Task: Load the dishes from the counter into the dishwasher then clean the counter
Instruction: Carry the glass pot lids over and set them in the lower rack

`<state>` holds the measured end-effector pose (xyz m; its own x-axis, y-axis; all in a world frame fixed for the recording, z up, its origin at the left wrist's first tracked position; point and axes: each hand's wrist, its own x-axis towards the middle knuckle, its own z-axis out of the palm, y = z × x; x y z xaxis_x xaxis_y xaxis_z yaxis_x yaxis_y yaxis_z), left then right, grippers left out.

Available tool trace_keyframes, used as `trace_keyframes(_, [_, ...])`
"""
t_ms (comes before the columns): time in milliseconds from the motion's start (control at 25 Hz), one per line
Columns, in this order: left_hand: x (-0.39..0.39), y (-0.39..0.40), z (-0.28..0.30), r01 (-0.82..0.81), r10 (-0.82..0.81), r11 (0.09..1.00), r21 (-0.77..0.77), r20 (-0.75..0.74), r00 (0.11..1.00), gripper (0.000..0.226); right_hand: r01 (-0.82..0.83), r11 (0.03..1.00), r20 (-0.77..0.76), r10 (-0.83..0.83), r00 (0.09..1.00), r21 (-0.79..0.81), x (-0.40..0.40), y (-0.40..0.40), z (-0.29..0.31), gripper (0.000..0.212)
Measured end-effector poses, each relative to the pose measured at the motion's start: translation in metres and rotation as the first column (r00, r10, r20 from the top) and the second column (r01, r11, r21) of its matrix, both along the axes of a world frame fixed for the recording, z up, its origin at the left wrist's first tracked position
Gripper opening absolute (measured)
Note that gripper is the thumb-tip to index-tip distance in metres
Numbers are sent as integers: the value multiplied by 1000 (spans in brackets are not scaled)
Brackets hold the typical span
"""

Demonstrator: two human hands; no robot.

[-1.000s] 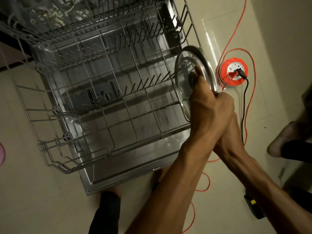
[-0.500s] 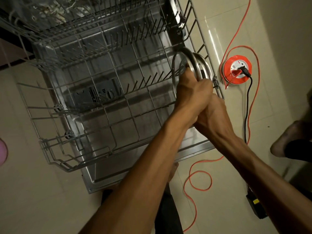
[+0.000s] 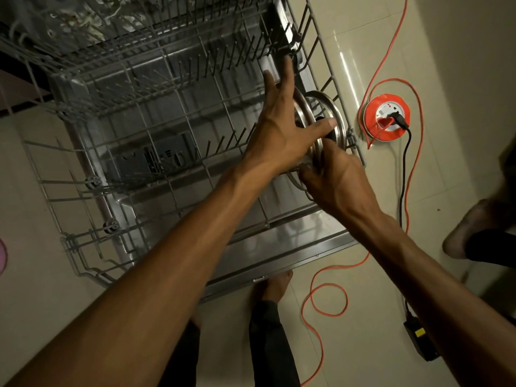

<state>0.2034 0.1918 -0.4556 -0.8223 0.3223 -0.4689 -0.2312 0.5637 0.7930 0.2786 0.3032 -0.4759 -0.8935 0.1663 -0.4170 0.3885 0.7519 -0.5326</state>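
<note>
Lid (image 3: 321,127) on edge at right end of lower rack (image 3: 332,79). Left hand (image 3: 282,127): fingers spread straight, thumb on lid rim. Right hand (image 3: 335,180): fingers curled around lid's lower rim.

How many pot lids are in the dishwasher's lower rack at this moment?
2, both upright at the lower rack's right side: one lid under the left hand, the other lid just right of it, nearer the rack's edge. The right hand hides their lower parts.
</note>
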Motion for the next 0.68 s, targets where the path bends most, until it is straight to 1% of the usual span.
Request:
trace_keyframes(80, [-8, -12, -4, 155, -161, 982, -104, -56, 985, 97, 28, 999, 18, -28, 999, -31, 18, 1, 1, 28])
trace_keyframes(160, [-9, -19, -8, 216, -224, 964, -154, -41, 974, 96, 82, 995, 29, -81, 996, -50, 29, -2, 0, 31])
trace_keyframes(400, [-3, -20, -13, 173, -178, 980, -101, -40, 983, 98, 188, 981, 90, -183, 979, -49, 32, -11, -6, 35])
trace_keyframes(680, [-1, -18, -10, 159, -164, 981, -108, -38, 986, 98, 222, 973, 109, -215, 971, -59, 34, -15, -5, 32])
